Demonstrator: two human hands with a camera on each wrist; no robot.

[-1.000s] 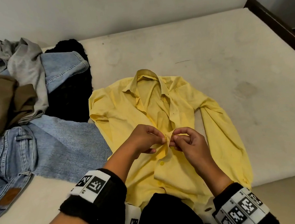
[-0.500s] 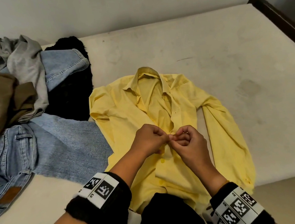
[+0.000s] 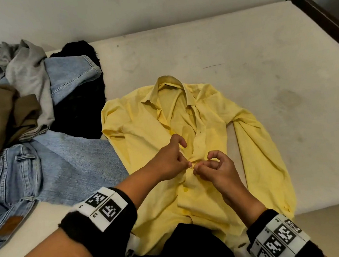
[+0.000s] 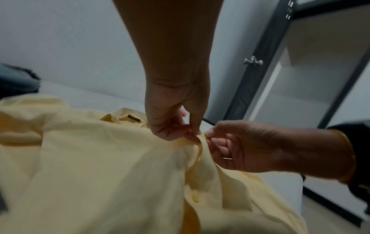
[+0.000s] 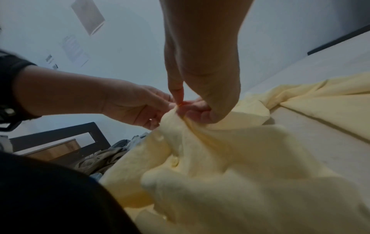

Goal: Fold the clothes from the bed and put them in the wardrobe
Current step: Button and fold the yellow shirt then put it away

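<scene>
Since earlier: my left hand (image 3: 172, 158) index lifted; both hands, right hand (image 3: 215, 170) too, pinch yellow cotton button-up shirt (image 3: 144, 130) placket frame-centre, to button it.

Yellow shirt (image 3: 144, 134) spread face-up on the bed (image 3: 239, 50), pinched mid-placket.
Collared, long-sleeved, creased; open above the pinch, buttoned below it. Collar beyond the pinch toward the wall, sleeves lying to either side, hem off the near edge. Jeans (image 3: 24, 165) and other clothes heaped left.
</scene>
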